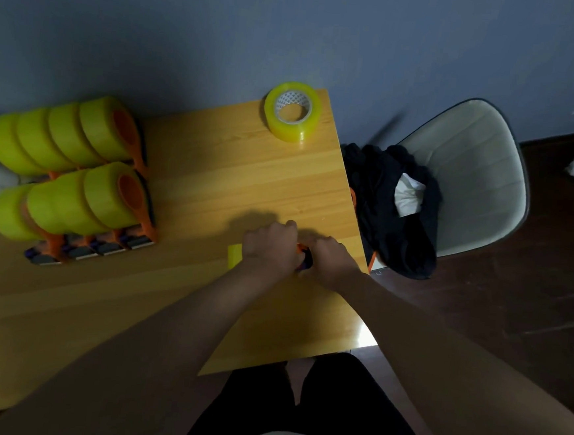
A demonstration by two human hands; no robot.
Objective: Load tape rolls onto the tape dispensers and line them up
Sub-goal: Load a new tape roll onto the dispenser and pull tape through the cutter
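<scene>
Nearest, the left hand (269, 247) and right hand (327, 260) both curl around 1 orange tape dispenser (301, 252) near the wooden table's (270, 319) right edge, a yellow roll (234, 256) partly showing. A slip could drop it off that edge. Farther left stand 7 loaded dispensers (76, 173) in 2 rows; farthest, 1 spare tape roll (292, 111).

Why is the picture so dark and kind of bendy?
Head view: the room is dim, so the hands throw a soft shadow on the table; the wide lens curves the table's edges; the left-hand dispensers look blurry, the loose roll sharper.
</scene>
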